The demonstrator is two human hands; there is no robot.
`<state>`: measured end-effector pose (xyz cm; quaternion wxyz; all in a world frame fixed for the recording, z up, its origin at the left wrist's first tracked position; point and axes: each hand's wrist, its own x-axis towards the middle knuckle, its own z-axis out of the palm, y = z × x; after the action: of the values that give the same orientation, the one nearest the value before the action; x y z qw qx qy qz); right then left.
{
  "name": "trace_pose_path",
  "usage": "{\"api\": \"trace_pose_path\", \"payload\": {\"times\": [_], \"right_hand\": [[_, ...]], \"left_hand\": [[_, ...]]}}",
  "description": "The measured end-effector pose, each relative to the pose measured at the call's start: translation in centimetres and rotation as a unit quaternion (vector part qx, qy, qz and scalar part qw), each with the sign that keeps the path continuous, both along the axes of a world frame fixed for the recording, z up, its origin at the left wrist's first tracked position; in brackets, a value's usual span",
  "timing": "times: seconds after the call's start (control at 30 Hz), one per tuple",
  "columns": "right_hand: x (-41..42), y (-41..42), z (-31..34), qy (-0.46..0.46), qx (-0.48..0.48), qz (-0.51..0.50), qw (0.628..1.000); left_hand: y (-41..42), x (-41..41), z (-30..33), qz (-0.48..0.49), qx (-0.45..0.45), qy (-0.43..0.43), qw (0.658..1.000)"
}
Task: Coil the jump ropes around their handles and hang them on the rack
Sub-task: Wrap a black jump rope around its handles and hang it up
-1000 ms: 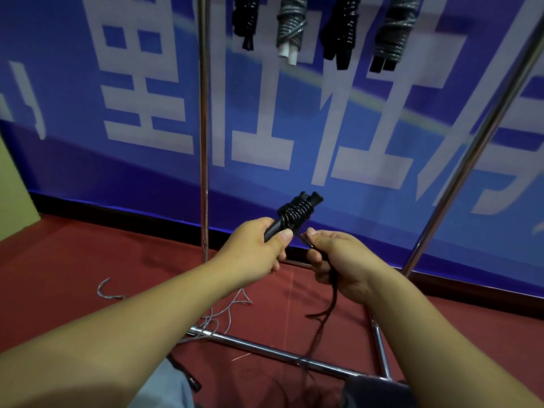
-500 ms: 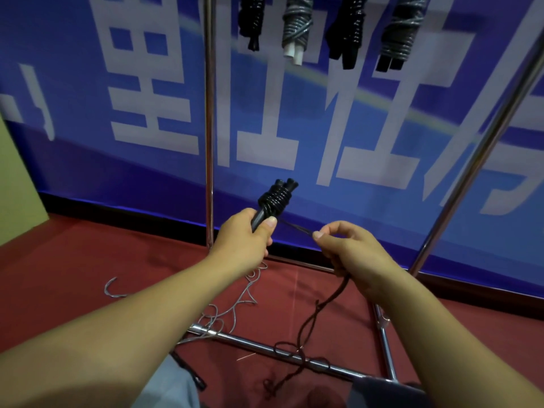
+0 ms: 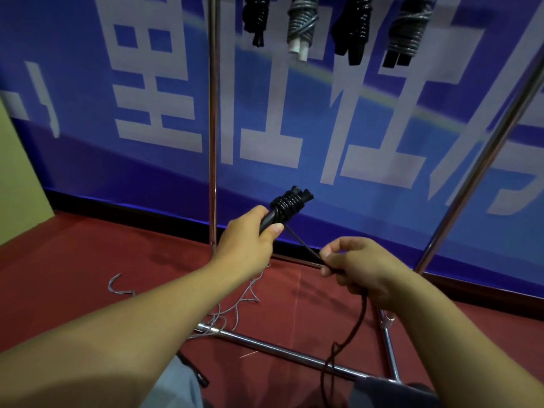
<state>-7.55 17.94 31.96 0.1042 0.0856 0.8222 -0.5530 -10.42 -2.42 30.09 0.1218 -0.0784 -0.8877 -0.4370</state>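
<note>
My left hand [image 3: 248, 241] grips the black jump rope handles [image 3: 287, 206], which point up and to the right with several turns of black rope wound near their tips. A taut stretch of the black rope [image 3: 304, 245] runs down-right from the coil to my right hand [image 3: 359, 267], which pinches it between thumb and fingers. Below that hand the loose rope hangs toward the red floor. Several coiled ropes [image 3: 303, 25] hang from the top of the metal rack [image 3: 212, 119].
A loose grey rope [image 3: 238, 304] lies tangled on the red floor beside the rack's base bar [image 3: 282, 350]. A slanted rack pole [image 3: 482, 160] rises at right. A blue banner with white characters covers the wall behind.
My right hand has moved down and right, away from the handles, drawing the rope out taut. My left hand has kept its hold on the handles.
</note>
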Motion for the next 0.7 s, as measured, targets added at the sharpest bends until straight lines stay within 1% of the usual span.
{"api": "trace_pose_path", "payload": {"times": [0.13, 0.23, 0.33, 0.53, 0.6, 0.7], "right_hand": [[0.5, -0.2, 0.2, 0.019, -0.018, 0.065, 0.998], [0.6, -0.5, 0.3, 0.045, -0.001, 0.092, 0.995], [0.6, -0.7, 0.1, 0.063, 0.005, 0.087, 0.994], [0.6, -1.3, -0.3, 0.053, -0.013, 0.06, 0.997], [0.7, -1.5, -0.4, 0.036, -0.023, 0.043, 0.998], [0.8, -1.5, -0.4, -0.012, -0.028, 0.023, 0.999]], "left_hand": [[-0.2, -0.5, -0.2, 0.007, 0.006, 0.003, 1.0], [-0.4, -0.7, -0.5, 0.011, 0.002, 0.009, 1.0], [-0.4, -0.8, -0.7, 0.013, -0.007, 0.007, 1.0], [-0.5, -1.0, -0.9, 0.018, -0.021, -0.006, 1.0], [-0.6, -1.1, -1.0, 0.017, -0.025, -0.011, 0.999], [-0.4, -1.2, -0.9, 0.016, -0.029, -0.009, 0.999]]}}
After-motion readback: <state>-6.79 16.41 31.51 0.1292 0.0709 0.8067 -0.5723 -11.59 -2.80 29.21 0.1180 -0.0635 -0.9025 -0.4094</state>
